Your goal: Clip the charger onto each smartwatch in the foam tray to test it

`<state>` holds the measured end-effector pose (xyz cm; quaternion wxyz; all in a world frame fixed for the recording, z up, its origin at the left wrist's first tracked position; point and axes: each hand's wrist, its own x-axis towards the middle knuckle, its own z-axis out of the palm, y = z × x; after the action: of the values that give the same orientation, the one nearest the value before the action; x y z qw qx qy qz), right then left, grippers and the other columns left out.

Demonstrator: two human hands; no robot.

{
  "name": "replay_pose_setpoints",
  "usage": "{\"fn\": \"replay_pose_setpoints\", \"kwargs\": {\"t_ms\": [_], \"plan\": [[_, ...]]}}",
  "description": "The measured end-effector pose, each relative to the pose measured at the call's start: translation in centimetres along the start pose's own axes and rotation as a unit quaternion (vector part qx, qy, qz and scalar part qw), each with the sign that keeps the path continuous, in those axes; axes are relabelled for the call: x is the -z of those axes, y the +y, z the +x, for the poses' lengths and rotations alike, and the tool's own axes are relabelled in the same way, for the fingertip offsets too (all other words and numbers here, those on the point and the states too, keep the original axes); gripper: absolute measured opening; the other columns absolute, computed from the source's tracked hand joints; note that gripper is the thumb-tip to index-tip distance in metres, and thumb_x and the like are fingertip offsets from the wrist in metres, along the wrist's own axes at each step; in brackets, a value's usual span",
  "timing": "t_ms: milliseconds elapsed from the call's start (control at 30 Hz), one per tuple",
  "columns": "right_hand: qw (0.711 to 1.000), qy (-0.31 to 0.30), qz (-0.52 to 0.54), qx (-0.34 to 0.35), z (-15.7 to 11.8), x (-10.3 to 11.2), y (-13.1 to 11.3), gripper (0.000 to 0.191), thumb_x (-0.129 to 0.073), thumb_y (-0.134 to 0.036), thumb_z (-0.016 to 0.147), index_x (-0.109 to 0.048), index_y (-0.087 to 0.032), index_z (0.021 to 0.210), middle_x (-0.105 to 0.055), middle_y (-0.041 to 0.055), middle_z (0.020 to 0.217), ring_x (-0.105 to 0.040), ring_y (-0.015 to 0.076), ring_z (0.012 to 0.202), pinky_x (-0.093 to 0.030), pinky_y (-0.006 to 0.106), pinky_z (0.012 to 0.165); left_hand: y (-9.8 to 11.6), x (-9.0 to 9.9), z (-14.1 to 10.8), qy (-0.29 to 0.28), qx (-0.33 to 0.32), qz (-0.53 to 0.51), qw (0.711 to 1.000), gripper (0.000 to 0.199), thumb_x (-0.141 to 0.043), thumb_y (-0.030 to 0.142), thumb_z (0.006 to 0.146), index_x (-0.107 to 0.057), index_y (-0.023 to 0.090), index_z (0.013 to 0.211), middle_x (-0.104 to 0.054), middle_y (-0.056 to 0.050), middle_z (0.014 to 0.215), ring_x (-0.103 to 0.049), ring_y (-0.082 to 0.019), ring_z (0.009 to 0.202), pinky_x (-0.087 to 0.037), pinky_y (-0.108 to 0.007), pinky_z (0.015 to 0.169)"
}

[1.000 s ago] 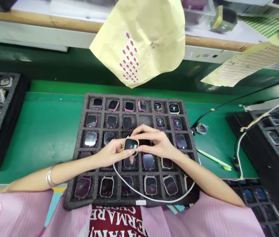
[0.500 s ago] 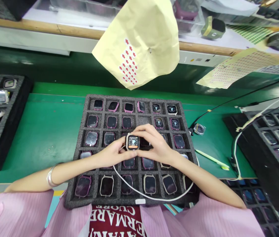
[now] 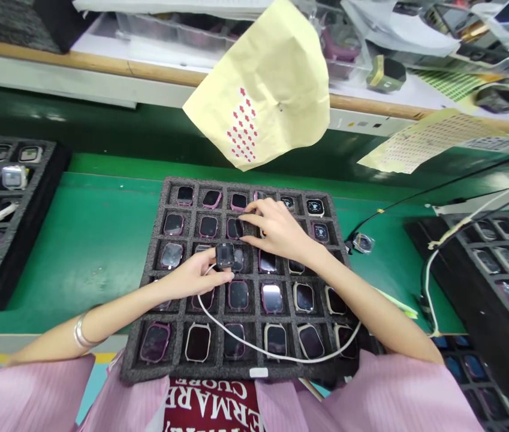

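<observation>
My left hand (image 3: 202, 273) is closed on a small black square watch charger (image 3: 224, 255) above the tray's middle. A white cable (image 3: 281, 359) runs from it and loops across the front compartments. My right hand (image 3: 283, 231) reaches over the second row, thumb and fingers spread apart. Its fingertips are at the right edge of a purple-framed smartwatch (image 3: 234, 228) lying in its compartment; a firm grip does not show. Under that palm a small orange patch shows, mostly hidden. The grey foam tray (image 3: 182, 367) holds several smartwatches with purple or pale frames.
More foam trays of watches stand left (image 3: 51, 180) and right (image 3: 443, 240). A yellow sticker sheet (image 3: 276, 108) hangs from the shelf edge (image 3: 146, 72). To the right lie a bagged watch (image 3: 363, 243), a green pen (image 3: 395, 301) partly behind my forearm, and hanging cables (image 3: 429, 276).
My right hand has left the lit pale-framed watch it held against the charger and moved up to the second row. The charger in my left hand now shows bare, slightly further left.
</observation>
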<state>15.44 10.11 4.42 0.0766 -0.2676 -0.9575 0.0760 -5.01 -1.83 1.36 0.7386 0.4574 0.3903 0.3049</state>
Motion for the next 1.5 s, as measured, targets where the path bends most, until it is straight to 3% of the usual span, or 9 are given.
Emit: {"fn": "replay_pose_setpoints", "kwargs": {"t_ms": [133, 233, 333, 433, 567, 700, 833, 1133, 1500], "plan": [[0.999, -0.043, -0.019, 0.007, 2.3, -0.9, -0.1, 0.038, -0.077, -0.033, 0.074, -0.065, -0.013, 0.104, -0.057, 0.0138, 0.104, -0.054, 0.0303, 0.093, -0.043, 0.042, 0.074, 0.1, 0.5, 0.0, -0.021, 0.002, -0.008, 1.000, 0.027, -0.059, 0.034, 0.085, -0.049, 0.013, 0.099, -0.060, -0.010, 0.105, -0.040, 0.001, 0.037, -0.029, -0.016, 0.033], [0.999, 0.023, 0.033, -0.015, 1.9, -0.7, -0.2, 0.036, -0.077, -0.028, 0.073, -0.064, -0.012, 0.102, -0.058, 0.0152, 0.108, -0.055, 0.0321, 0.099, -0.044, 0.046, 0.080, -0.2, 0.8, 0.0, -0.025, 0.002, -0.031, 0.999, 0.029, -0.062, 0.033, 0.083, -0.049, 0.013, 0.099, -0.061, -0.013, 0.108, -0.042, 0.001, 0.039, -0.032, -0.016, 0.034], [0.978, 0.088, 0.189, 0.001, 0.8, 0.0, -1.4, 0.035, -0.074, -0.028, 0.076, -0.061, -0.017, 0.107, -0.060, 0.0127, 0.111, -0.057, 0.0286, 0.104, -0.045, 0.045, 0.088, -0.4, 0.9, 0.0, -0.020, 0.003, -0.034, 0.999, 0.032, -0.066, 0.033, 0.080, -0.050, 0.013, 0.098, -0.064, -0.007, 0.092, -0.042, -0.001, 0.039, -0.032, -0.017, 0.035], [0.960, 0.037, 0.274, 0.042, -0.2, -0.1, -3.4, 0.037, -0.070, -0.030, 0.080, -0.058, -0.019, 0.113, -0.063, 0.0101, 0.112, -0.060, 0.0252, 0.103, -0.048, 0.041, 0.088, -0.5, 0.8, 0.0, -0.010, 0.001, -0.027, 1.000, 0.035, -0.069, 0.033, 0.078, -0.048, 0.014, 0.099, -0.054, 0.006, 0.059, -0.041, -0.004, 0.037, -0.030, -0.016, 0.036], [0.974, 0.013, 0.220, 0.048, -0.7, -1.1, -4.9, 0.043, -0.068, -0.027, 0.082, -0.055, -0.016, 0.121, -0.064, 0.0132, 0.114, -0.060, 0.0272, 0.105, -0.047, 0.044, 0.088, -0.8, 0.5, 0.0, 0.015, -0.011, -0.005, 1.000, 0.033, -0.063, 0.040, 0.083, -0.046, 0.015, 0.096, -0.041, 0.012, 0.044, -0.037, -0.005, 0.034, -0.023, -0.016, 0.034], [0.977, 0.013, 0.198, 0.076, -0.7, -1.5, -4.8, 0.044, -0.065, -0.027, 0.085, -0.052, -0.016, 0.125, -0.065, 0.0128, 0.115, -0.061, 0.0263, 0.105, -0.047, 0.044, 0.087, -1.2, 0.1, 0.1, 0.047, -0.029, -0.020, 0.998, 0.034, -0.059, 0.042, 0.085, -0.047, 0.015, 0.100, -0.045, 0.010, 0.054, -0.034, -0.003, 0.032, -0.022, -0.017, 0.031], [0.975, 0.074, 0.193, 0.084, -0.9, -2.1, -5.2, 0.041, -0.061, -0.028, 0.088, -0.052, -0.015, 0.126, -0.064, 0.0147, 0.114, -0.060, 0.0263, 0.105, -0.050, 0.043, 0.085, -1.2, 0.2, 0.0, 0.077, -0.043, -0.027, 0.996, 0.034, -0.062, 0.043, 0.083, -0.050, 0.013, 0.095, -0.038, 0.010, 0.054, -0.030, -0.003, 0.036, -0.022, -0.018, 0.035], [0.957, 0.125, 0.251, 0.079, -1.4, -2.7, -6.0, 0.046, -0.066, -0.028, 0.084, -0.050, -0.015, 0.125, -0.064, 0.0149, 0.110, -0.061, 0.0264, 0.103, -0.052, 0.043, 0.085, -0.7, 0.5, -0.8, 0.046, -0.046, -0.017, 0.998, 0.029, -0.061, 0.040, 0.084, -0.056, 0.012, 0.089, -0.048, 0.005, 0.059, -0.032, -0.005, 0.045, -0.025, -0.020, 0.042], [0.960, 0.111, 0.246, 0.071, -1.6, -2.5, -6.0, 0.049, -0.071, -0.030, 0.081, -0.051, -0.013, 0.122, -0.064, 0.0156, 0.109, -0.060, 0.0265, 0.101, -0.051, 0.043, 0.084, -1.1, 0.5, -0.6, 0.039, -0.080, 0.013, 0.996, 0.021, -0.058, 0.034, 0.087, -0.056, 0.013, 0.087, -0.065, -0.003, 0.078, -0.060, -0.015, 0.074, -0.045, -0.025, 0.069]]}}
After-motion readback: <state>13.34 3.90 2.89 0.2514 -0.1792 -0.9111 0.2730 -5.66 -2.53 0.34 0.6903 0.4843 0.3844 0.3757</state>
